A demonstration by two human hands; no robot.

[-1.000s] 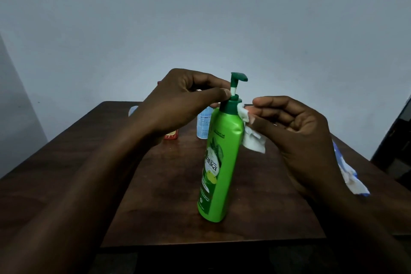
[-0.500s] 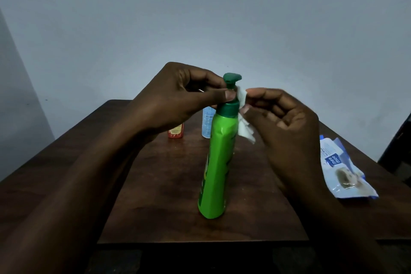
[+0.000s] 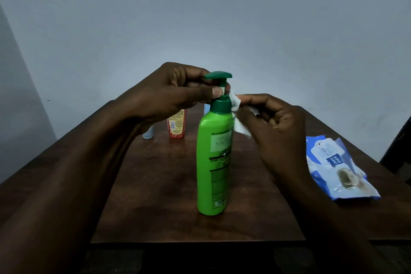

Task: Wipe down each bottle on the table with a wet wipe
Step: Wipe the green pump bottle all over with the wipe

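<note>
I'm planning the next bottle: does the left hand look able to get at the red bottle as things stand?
Probably yes, once freed: the left hand pinches the pump of the green bottle, but the red bottle stands upright just behind that hand, nothing visibly between them.

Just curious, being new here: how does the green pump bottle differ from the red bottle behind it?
The green pump bottle stands in front, the red bottle at the back. The left hand pinches the green one's pump while the right hand holds a wet wipe to it; the red one stands unheld. Both are upright on the table.
</note>
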